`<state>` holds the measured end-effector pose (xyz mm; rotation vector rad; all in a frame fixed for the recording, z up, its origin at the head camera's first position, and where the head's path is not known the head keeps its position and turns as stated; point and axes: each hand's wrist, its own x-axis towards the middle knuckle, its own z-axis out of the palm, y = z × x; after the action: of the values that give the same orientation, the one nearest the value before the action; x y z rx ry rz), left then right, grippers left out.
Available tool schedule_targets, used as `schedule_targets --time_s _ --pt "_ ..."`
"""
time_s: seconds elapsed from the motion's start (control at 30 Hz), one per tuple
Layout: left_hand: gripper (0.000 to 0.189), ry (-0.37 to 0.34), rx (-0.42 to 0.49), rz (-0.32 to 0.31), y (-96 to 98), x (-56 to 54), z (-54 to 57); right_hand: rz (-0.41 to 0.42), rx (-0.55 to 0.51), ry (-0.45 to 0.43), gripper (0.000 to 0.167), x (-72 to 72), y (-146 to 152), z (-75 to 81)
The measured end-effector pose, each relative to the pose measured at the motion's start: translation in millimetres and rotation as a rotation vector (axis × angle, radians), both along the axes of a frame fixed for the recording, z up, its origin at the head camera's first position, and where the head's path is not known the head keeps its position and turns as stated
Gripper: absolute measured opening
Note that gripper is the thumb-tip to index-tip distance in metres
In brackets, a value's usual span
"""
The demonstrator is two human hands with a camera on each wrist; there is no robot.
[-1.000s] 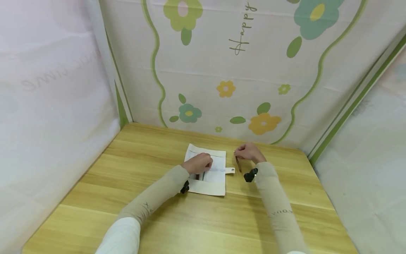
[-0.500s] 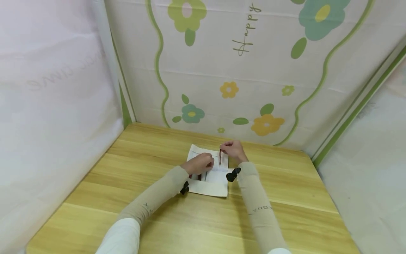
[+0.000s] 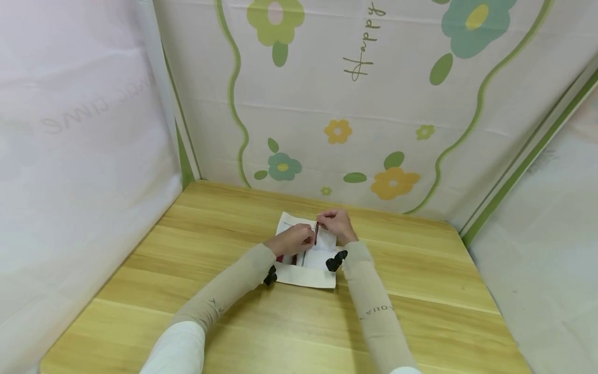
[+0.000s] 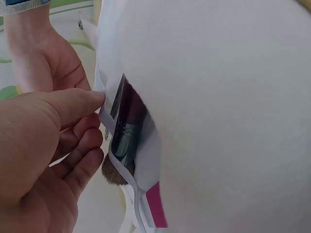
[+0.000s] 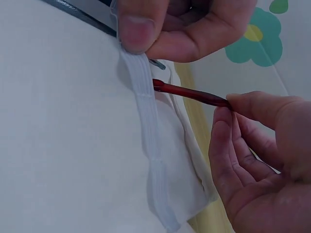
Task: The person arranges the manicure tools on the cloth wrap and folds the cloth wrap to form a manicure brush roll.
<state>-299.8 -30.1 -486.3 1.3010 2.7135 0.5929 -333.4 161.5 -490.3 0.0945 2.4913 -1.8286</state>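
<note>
Fingers [image 5: 257, 104] of the right hand [image 3: 338, 227] are pinching one end of a slim glossy dark red rod [image 5: 192, 93], their tips close together. Its other end is pointing at a white pleated elastic band [image 5: 150, 128] on a white cloth pouch [image 3: 303, 276]; whether that end is reaching under the band is hard to tell. Thumb and finger of the left hand [image 3: 289, 241] are gripping the band's edge. Holding the band lifted off the cloth, with the rod in line with the gap, would probably serve best; a light, level pinch should stop so thin a rod from swivelling.

At the band, a stout brown-bristled brush [image 4: 130, 133] with a metal ferrule is lying, the band crossing in front of its bristles. The pouch is resting near the far edge of a yellow wood-grain table [image 3: 252, 327]. Behind that edge, a white flower-printed sheet [image 3: 289, 93] is hanging.
</note>
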Motion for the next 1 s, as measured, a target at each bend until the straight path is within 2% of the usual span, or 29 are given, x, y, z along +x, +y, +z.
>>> schedule_targets --time_s 0.17,0.37,0.7,0.87,1.0 --pt "0.012 0.001 -0.002 0.011 0.1 -0.2 0.1 0.03 0.005 -0.031 0.016 4.5 3 -2.2" --pt "0.013 -0.02 0.019 -0.013 0.2 0.5 -0.3 0.079 0.047 -0.072 0.014 10.6 8 -4.7" --pt "0.011 -0.009 0.017 -0.011 0.0 2.8 5.4 0.152 0.148 -0.133 0.014 22.5 14 5.4" --pt "0.012 -0.008 0.029 -0.021 0.0 4.8 6.7 0.205 0.142 -0.164 0.016 26.6 19 5.3" --pt "0.012 -0.003 0.039 -0.03 0.9 5.6 6.2 0.23 0.083 -0.218 0.017 29.9 21 4.9"
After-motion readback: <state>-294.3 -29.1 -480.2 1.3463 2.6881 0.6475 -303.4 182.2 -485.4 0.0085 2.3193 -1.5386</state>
